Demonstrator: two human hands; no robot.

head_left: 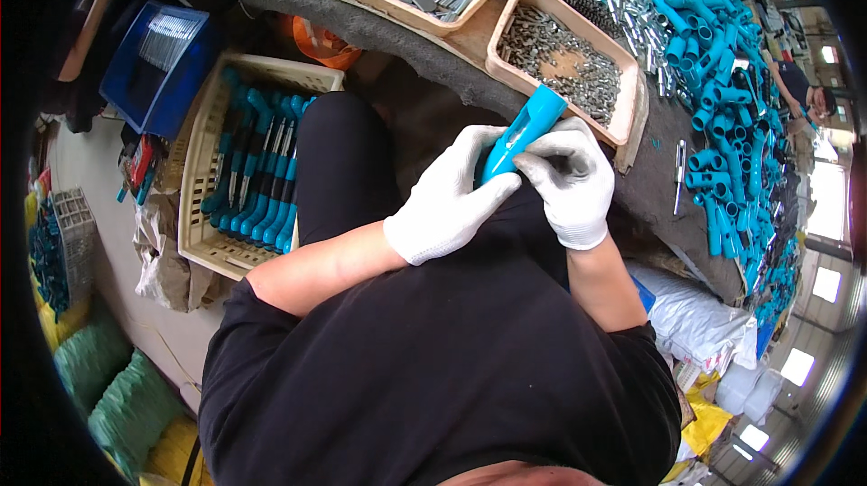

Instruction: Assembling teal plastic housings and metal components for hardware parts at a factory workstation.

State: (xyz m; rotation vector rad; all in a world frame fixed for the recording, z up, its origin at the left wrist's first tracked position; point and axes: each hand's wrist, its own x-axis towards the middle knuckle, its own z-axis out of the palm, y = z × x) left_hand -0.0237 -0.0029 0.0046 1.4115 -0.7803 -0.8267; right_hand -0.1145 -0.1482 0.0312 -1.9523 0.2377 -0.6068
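My left hand (451, 200), in a white glove, is wrapped round a glossy teal plastic handle shell (526, 128). The shell is tubular, with a slot along its side, and tilts up to the right in front of my body. Close against its right side, my right hand (572, 181), also gloved, has its thumb and fingertips pinched together at the slot. Whatever is between those fingertips is too small or too hidden to make out. Nearest beyond the hands is a beige tray (623, 129) of small metal parts (578, 61).
Another beige tray (442, 27) holds flat metal strips. A large heap of teal handle pieces (713, 116) covers the bench at right, near a pen-like metal rod (679, 177). At left stand a cream crate (200, 206) of teal-handled tools and a blue bin (149, 66). Other people are at both sides.
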